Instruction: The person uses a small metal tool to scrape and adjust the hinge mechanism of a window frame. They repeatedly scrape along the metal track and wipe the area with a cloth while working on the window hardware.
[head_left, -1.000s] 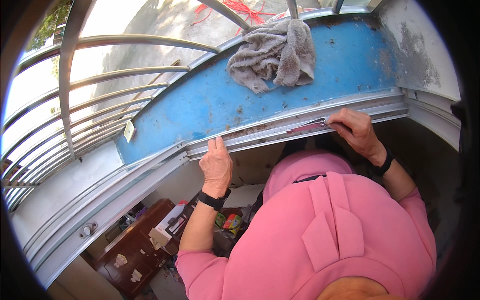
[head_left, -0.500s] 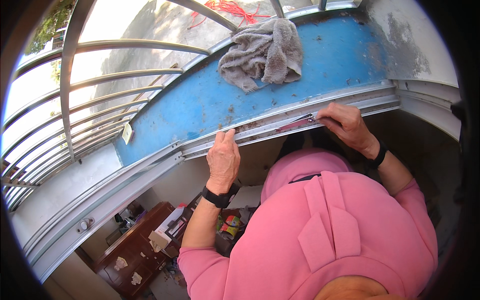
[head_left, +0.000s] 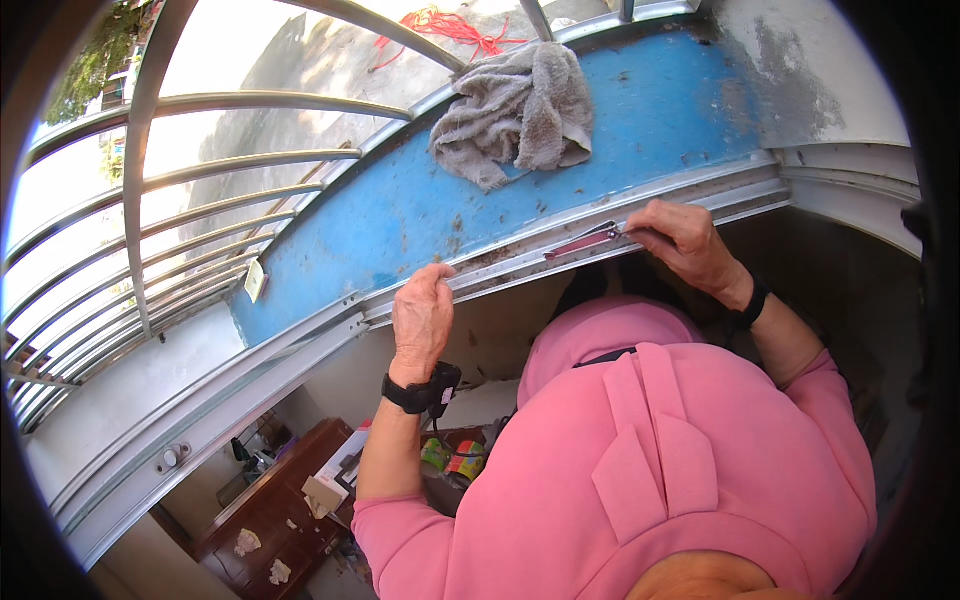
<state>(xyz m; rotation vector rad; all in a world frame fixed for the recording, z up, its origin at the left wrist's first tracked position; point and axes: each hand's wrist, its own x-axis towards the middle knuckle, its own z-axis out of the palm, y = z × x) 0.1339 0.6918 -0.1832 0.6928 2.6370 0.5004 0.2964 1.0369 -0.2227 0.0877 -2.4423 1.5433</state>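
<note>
A slim dark red and silver tool (head_left: 580, 243), its exact kind unclear, is pinched in my right hand (head_left: 685, 240) at its right end. It lies along the metal window track (head_left: 715, 192) and points left. My left hand (head_left: 422, 315) rests at the track's edge farther left, with thumb and fingers pressed together; whatever they hold, if anything, is hidden. Dark dirt (head_left: 492, 256) lines the groove between my hands. Beyond the track, a crumpled grey cloth (head_left: 520, 115) lies on the blue ledge (head_left: 660, 105).
Curved metal bars (head_left: 240, 158) close off the outer side at left, with a red rope (head_left: 450, 30) on the ground beyond. A small pale block (head_left: 255, 281) stands at the ledge's left end. Below, indoors, is a dark red wooden cabinet (head_left: 250, 505).
My left hand has shifted a little to the left along the track. The right hand and the tool have moved slightly left too; the whole view has shifted a little.
</note>
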